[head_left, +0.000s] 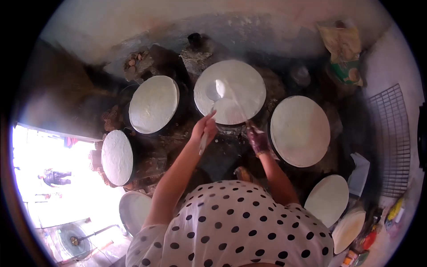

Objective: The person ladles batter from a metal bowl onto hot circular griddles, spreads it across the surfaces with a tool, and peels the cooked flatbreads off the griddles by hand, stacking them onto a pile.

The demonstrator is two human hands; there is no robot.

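Two forearms are pointing forward from a white top (240, 222) with black spots, right below the camera. Beside it, one pale round plate (133, 207) is sitting on the left, partly behind the arm, and another pale disc (328, 200) is standing out on the right, just beside a browner round (350, 230).

Now the hands! The left hand (205, 128) is gripping a pale-handled tool (203, 144), fingers wrapped round it, the handle's end poking out below. The right hand (257, 139), in a dark reddish glove, is closing on a long pale stick (239, 107), which is slanting over the central white round (249, 78). That big round is lying directly ahead of both hands. A shiny circular patch (215, 90) is showing there, and I can't tell whether it belongs to the left hand's tool.

On either side, more white rounds are waiting: right (300, 131), left (154, 104) and farther left (117, 158). Beyond, a printed sack (342, 46) is leaning by the wall (307, 31). Outside the bright doorway (40, 147), someone (57, 177) is showing, blurred.
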